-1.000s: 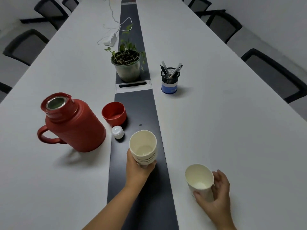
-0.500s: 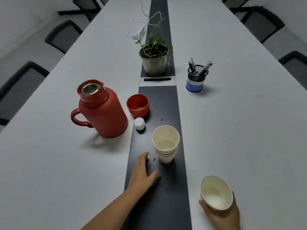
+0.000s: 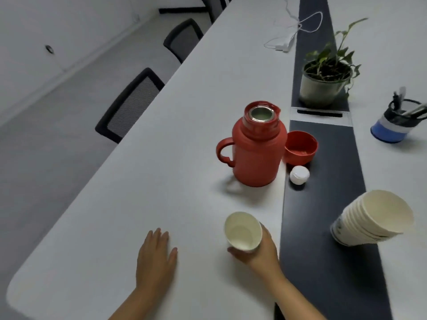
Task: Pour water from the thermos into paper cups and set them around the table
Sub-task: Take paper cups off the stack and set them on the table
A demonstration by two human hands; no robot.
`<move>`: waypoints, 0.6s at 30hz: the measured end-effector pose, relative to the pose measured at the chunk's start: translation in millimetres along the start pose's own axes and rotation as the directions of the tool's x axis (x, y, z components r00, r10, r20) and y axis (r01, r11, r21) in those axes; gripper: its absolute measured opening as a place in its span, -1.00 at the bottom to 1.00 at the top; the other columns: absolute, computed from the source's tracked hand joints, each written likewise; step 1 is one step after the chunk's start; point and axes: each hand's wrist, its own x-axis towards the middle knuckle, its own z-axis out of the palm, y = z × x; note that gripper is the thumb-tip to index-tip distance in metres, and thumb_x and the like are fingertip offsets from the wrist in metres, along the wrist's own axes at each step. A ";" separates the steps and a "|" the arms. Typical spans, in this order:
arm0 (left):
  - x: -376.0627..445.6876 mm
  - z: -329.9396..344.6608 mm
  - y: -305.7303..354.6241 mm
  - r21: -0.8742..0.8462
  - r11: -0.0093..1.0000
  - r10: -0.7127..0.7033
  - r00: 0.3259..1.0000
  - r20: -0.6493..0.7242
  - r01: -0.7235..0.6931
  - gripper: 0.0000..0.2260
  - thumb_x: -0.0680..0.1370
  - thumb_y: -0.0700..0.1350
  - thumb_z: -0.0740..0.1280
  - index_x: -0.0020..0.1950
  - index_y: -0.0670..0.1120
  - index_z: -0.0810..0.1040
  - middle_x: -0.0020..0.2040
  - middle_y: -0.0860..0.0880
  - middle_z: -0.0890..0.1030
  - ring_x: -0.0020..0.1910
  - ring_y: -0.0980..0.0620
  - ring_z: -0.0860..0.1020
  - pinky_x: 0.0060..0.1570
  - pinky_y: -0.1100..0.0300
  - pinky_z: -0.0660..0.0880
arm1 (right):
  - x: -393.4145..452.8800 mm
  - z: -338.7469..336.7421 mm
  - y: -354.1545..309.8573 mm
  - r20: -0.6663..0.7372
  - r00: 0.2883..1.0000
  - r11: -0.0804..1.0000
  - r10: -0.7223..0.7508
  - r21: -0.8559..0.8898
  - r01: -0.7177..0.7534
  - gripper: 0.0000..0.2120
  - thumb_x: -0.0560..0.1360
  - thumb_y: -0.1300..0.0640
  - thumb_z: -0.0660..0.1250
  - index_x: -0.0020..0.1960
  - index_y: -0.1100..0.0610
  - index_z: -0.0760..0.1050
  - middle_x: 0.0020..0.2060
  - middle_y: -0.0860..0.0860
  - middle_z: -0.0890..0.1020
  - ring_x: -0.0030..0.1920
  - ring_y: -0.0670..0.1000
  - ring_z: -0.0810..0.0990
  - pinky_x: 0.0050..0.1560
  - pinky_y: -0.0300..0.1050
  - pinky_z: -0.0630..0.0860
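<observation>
Right grip [image 3: 258, 250] around an empty paper cup [image 3: 242, 232]; left grip [image 3: 156, 259] flat — thermos [image 3: 256, 148] uncapped

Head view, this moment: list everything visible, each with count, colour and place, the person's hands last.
Long conference table: one, white with a dark centre strip.
Red thermos jug: one, uncapped, upright on the white part.
Red plastic lid cup: one, right of the jug.
White round stopper: one, on the strip's edge.
Stack of paper cups: one stack, off-white, on the strip.
Single paper cup: one, off-white, empty, held.
Potted green plant: one, grey pot.
Mesh pen holder: one, black and blue.
White cable: one, far end.
Black office chairs: three, along the left side.
Left hand: flat on the table.
Right hand: grips the single cup.
</observation>
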 end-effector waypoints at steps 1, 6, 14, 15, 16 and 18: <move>4.9 -6.2 -17.7 0.007 1.000 -0.009 1.000 0.008 0.009 -0.54 0.58 0.01 0.11 0.45 -0.09 0.15 0.51 -0.04 0.10 0.50 -0.01 -0.03 0.45 0.11 -0.04 | 7.4 19.4 -7.9 0.023 1.000 1.000 -0.001 -0.015 0.001 -0.35 0.10 0.15 0.60 -0.04 -0.18 0.28 -0.09 -0.28 0.43 0.00 -0.11 0.43 -0.03 -0.32 0.31; 29.9 -20.4 -81.6 0.075 0.995 0.059 0.995 0.079 -0.065 -0.19 0.40 0.42 -0.27 0.48 -0.07 0.05 0.52 -0.01 -0.04 0.50 0.02 -0.13 0.44 0.13 -0.22 | 39.9 102.5 -36.1 0.027 0.999 0.999 0.030 -0.037 -0.029 -0.39 0.17 0.14 0.56 -0.03 -0.22 0.24 -0.11 -0.30 0.43 -0.04 -0.14 0.43 -0.14 -0.36 0.29; 41.6 -48.8 -91.2 0.102 0.970 0.193 0.955 0.226 -0.220 -0.29 0.57 0.16 -0.27 0.09 -0.19 0.59 0.13 -0.17 0.61 0.22 -0.11 0.34 0.37 0.25 -0.20 | 61.4 158.6 -52.3 -0.051 0.996 0.994 0.077 -0.072 -0.080 -0.40 0.19 0.13 0.54 0.00 -0.21 0.24 -0.13 -0.37 0.41 -0.06 -0.13 0.44 -0.18 -0.45 0.28; 43.1 -49.8 -93.1 0.088 0.973 0.192 0.959 0.207 -0.213 -0.27 0.57 0.17 -0.28 0.08 -0.19 0.59 0.13 -0.17 0.61 0.24 -0.18 0.38 0.36 0.23 -0.13 | 62.8 162.0 -54.0 -0.055 0.995 0.994 0.079 -0.075 -0.083 -0.40 0.19 0.12 0.54 0.00 -0.23 0.23 -0.13 -0.38 0.40 -0.06 -0.14 0.44 -0.18 -0.47 0.27; 45.2 -49.5 -96.5 0.065 0.978 0.182 0.965 0.188 -0.197 -0.24 0.55 0.21 -0.30 0.11 -0.20 0.58 0.17 -0.17 0.58 0.24 -0.17 0.45 0.35 0.19 -0.03 | 64.8 165.7 -56.3 -0.055 0.995 0.993 0.081 -0.082 -0.085 -0.39 0.19 0.12 0.54 -0.01 -0.24 0.22 -0.13 -0.38 0.40 -0.06 -0.14 0.43 -0.19 -0.49 0.26; 54.3 -51.2 -105.5 -0.019 0.990 0.141 0.978 0.156 -0.140 -0.18 0.45 0.30 -0.34 0.29 -0.18 0.43 0.37 -0.14 0.39 0.39 -0.13 0.32 0.38 0.12 0.07 | 69.1 174.5 -62.9 -0.022 0.998 0.992 0.065 -0.108 -0.067 -0.40 0.19 0.11 0.54 -0.04 -0.26 0.22 -0.12 -0.38 0.40 -0.05 -0.15 0.44 -0.20 -0.52 0.26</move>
